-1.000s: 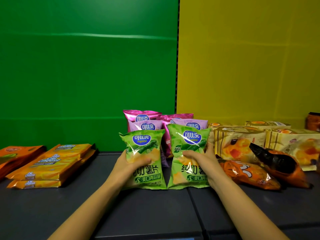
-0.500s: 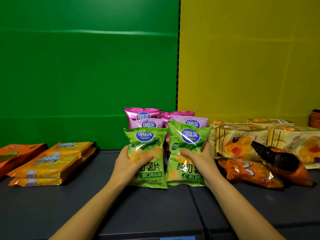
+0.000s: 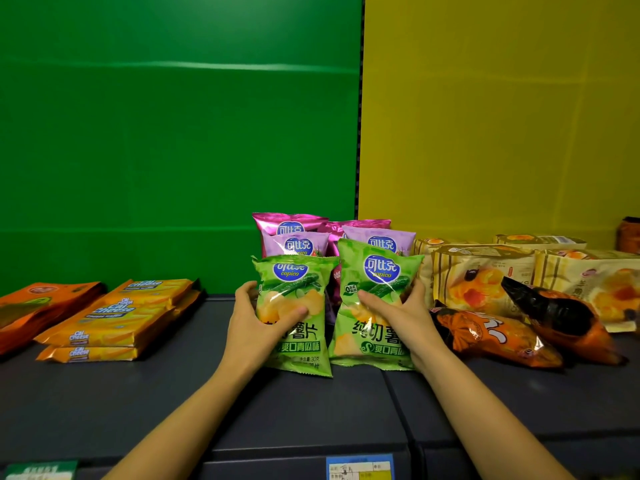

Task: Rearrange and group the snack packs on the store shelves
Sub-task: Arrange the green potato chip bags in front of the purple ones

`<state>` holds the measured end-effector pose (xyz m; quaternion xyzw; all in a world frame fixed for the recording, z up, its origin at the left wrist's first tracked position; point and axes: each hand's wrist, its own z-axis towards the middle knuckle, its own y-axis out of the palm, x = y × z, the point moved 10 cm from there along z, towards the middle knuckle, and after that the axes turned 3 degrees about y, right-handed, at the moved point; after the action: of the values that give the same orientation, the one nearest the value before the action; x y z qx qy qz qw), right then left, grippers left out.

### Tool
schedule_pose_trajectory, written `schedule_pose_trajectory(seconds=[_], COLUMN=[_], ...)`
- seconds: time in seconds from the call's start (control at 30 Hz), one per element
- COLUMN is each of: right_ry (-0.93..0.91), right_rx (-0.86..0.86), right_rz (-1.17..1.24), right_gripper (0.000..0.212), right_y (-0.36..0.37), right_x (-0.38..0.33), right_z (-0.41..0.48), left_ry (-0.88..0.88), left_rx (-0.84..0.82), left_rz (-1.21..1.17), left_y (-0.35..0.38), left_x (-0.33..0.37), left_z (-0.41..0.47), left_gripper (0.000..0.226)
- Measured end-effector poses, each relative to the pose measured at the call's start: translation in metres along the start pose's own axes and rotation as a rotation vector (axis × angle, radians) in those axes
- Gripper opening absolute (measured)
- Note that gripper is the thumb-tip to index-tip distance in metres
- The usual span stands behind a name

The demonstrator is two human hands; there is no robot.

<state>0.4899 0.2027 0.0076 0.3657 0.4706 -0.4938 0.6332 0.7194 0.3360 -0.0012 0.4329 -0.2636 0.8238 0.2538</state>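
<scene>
Orange cheese wafer packs (image 3: pixel 114 313) lie flat at the shelf's (image 3: pixel 311 403) left. At centre, the left hand (image 3: pixel 258 323) pinches one green chip bag (image 3: pixel 294 306), and the right hand (image 3: pixel 398 317) pinches another green chip bag (image 3: pixel 375 299) beside it, both upright before the pink chip bags (image 3: pixel 301 233). Beige pastry packs (image 3: pixel 485 275) sit at the right.

- left green chip pack (image 3: pixel 295 306): green, blue oval logo, cucumber picture; upright, bottom edge on the dark shelf (image 3: pixel 138 403), gripped at mid-height
- right green chip pack (image 3: pixel 375 299): same design, upright just beside the first, top sits a bit higher, also gripped
- pink and lilac chip packs (image 3: pixel 301 237): standing in rows right behind the green pair, mostly covered
- yellow wafer packs (image 3: pixel 114 317): flat, stacked, far left
- cream pastry packs (image 3: pixel 481 275): right, leaning upright
- orange twisted packs (image 3: pixel 495 337): lying flat before the cream ones
</scene>
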Motion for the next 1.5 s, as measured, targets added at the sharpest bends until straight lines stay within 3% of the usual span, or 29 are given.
schedule_pose_trajectory(seconds=[0.33, 0.6, 0.87, 1.2, 1.3, 1.4, 1.5], right_ry=[0.019, -0.006, 0.106, 0.006, -0.072, -0.146, -0.239], right_rx=[0.01, 0.035, 0.038, 0.092, 0.116, 0.127, 0.138], right_rz=[0.002, -0.06, 0.013, -0.14, -0.206, -0.324, -0.395], right_gripper=[0.115, 0.091, 0.11, 0.105, 0.099, 0.093, 0.075], right_y=[-0.005, -0.006, -0.01, -0.021, -0.023, -0.027, -0.04], right_x=[-0.003, -0.006, 0.004, -0.016, -0.032, -0.053, -0.077], right_z=[-0.002, -0.005, -0.003, -0.009, -0.017, -0.027, -0.039], left_ry=[0.045, -0.012, -0.044, -0.008, 0.091, 0.297, 0.453], left_rx=[0.007, 0.04, 0.073, 0.082, 0.134, 0.2, 0.163], left_rz=[0.033, 0.153, 0.132, 0.138, 0.187, 0.259, 0.238], left_y=[-0.002, 0.005, -0.007, -0.014, -0.023, -0.033, -0.028], left_x=[0.007, 0.001, 0.006, 0.012, 0.025, 0.059, 0.096], left_z=[-0.006, -0.019, -0.024, -0.026, -0.029, -0.038, -0.051], left_gripper=[0.089, 0.074, 0.097, 0.092, 0.079, 0.066, 0.048])
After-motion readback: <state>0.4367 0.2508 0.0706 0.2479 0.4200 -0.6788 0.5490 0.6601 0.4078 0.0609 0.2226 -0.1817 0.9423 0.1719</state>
